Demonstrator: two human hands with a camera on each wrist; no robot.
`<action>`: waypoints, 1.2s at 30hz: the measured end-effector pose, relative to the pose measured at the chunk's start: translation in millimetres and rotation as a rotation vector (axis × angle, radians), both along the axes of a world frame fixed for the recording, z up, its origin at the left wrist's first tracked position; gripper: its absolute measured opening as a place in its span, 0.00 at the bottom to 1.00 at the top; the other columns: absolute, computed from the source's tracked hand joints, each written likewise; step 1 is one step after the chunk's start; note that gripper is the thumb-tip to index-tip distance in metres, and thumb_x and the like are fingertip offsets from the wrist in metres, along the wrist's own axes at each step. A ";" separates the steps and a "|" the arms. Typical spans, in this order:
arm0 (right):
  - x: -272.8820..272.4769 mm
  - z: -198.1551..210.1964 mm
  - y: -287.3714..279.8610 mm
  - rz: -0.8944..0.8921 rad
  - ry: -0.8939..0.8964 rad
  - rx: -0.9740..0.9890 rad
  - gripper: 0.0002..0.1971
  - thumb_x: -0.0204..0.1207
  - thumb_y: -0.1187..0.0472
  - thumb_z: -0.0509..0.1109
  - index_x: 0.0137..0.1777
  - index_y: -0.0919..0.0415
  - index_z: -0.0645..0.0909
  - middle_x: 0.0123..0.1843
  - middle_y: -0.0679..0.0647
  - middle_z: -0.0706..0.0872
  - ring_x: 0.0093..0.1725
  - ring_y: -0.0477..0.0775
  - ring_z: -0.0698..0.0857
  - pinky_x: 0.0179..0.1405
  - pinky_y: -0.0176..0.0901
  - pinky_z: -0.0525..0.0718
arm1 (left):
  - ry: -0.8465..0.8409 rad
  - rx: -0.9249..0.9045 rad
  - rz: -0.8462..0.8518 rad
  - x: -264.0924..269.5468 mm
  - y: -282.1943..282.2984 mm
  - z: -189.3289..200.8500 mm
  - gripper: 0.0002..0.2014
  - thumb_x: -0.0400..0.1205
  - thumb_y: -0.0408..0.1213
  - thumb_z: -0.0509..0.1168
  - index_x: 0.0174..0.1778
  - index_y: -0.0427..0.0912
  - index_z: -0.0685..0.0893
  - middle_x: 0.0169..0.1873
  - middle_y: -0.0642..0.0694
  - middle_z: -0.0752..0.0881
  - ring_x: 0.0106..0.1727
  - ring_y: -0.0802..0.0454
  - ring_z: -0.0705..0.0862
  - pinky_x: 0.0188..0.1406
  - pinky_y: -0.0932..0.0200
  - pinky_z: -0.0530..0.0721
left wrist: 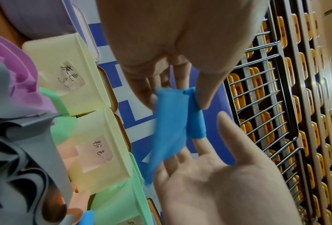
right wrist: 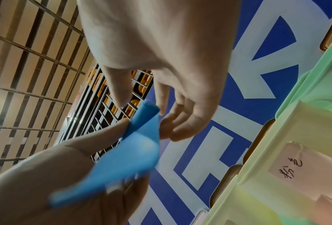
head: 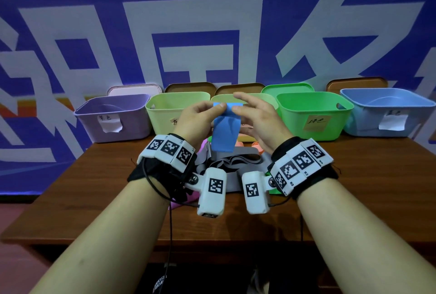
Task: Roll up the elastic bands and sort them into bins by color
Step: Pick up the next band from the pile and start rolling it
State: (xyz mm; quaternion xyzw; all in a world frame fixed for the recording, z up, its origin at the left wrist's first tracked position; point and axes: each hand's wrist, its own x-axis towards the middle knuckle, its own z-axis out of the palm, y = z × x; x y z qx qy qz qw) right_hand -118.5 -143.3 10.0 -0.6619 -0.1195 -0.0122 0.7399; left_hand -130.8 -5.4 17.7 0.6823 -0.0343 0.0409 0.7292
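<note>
I hold a blue elastic band [head: 224, 133] up in the air over the table, in front of the bins. My left hand [head: 205, 112] pinches its top edge between thumb and fingers, as the left wrist view shows on the blue band [left wrist: 168, 129]. The top edge is curled over into a small roll. My right hand [head: 246, 111] lies against the band from the right, fingers behind it and thumb a little apart from the roll. In the right wrist view the blue band [right wrist: 132, 152] hangs blurred below my right fingers [right wrist: 170, 129].
Along the back of the wooden table [head: 94, 187] stand a purple bin [head: 113, 117], a yellow-green bin [head: 165, 114], a pale yellow bin [head: 266, 101], a green bin [head: 313, 114] and a blue bin [head: 387, 109]. Grey bands [head: 236, 159] and other coloured bands are piled under my wrists.
</note>
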 end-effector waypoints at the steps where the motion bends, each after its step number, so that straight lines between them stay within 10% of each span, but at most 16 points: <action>1: -1.4 0.8 0.5 -0.003 0.018 -0.006 0.08 0.80 0.58 0.67 0.58 0.51 0.80 0.52 0.55 0.85 0.45 0.53 0.86 0.43 0.43 0.83 | -0.005 -0.010 -0.009 -0.1 -0.3 0.0 0.03 0.83 0.32 0.65 0.44 0.40 0.82 0.39 0.43 0.85 0.34 0.53 0.84 0.29 0.66 0.81; 8: -2.0 2.8 3.3 -0.078 -0.036 -0.076 0.07 0.79 0.65 0.67 0.41 0.55 0.82 0.40 0.55 0.83 0.37 0.52 0.82 0.35 0.40 0.81 | 0.023 -0.104 -0.022 -2.5 -0.8 2.7 0.07 0.81 0.27 0.62 0.48 0.43 0.81 0.43 0.43 0.83 0.37 0.46 0.83 0.32 0.61 0.80; 11: -4.2 2.7 2.0 -0.029 -0.047 -0.030 0.09 0.79 0.69 0.66 0.44 0.54 0.81 0.44 0.57 0.83 0.42 0.55 0.85 0.41 0.46 0.83 | 0.043 -0.061 -0.014 -3.7 -3.6 1.9 0.06 0.84 0.40 0.64 0.44 0.42 0.79 0.39 0.44 0.83 0.31 0.49 0.85 0.36 0.56 0.83; 17: -6.3 2.2 2.1 -0.058 0.023 -0.059 0.03 0.81 0.54 0.66 0.47 0.51 0.80 0.46 0.56 0.84 0.38 0.56 0.85 0.39 0.45 0.84 | -0.015 -0.035 -0.009 -2.2 -1.1 0.5 0.06 0.81 0.26 0.65 0.43 0.42 0.81 0.39 0.43 0.84 0.29 0.56 0.83 0.28 0.69 0.82; 26: -5.0 2.8 0.3 -0.031 -0.036 -0.036 0.10 0.79 0.72 0.66 0.44 0.55 0.82 0.45 0.56 0.83 0.42 0.54 0.84 0.44 0.42 0.84 | 0.034 -0.097 0.023 -2.2 -1.5 2.9 0.03 0.82 0.33 0.66 0.43 0.40 0.81 0.35 0.42 0.85 0.27 0.54 0.86 0.29 0.67 0.84; 36: -9.1 10.7 1.1 -0.069 0.001 -0.001 0.09 0.80 0.68 0.67 0.58 0.68 0.80 0.45 0.61 0.84 0.38 0.54 0.84 0.43 0.40 0.85 | -0.039 -0.097 0.004 -10.8 0.1 12.5 0.07 0.80 0.23 0.65 0.45 0.40 0.81 0.43 0.42 0.84 0.42 0.49 0.86 0.37 0.68 0.86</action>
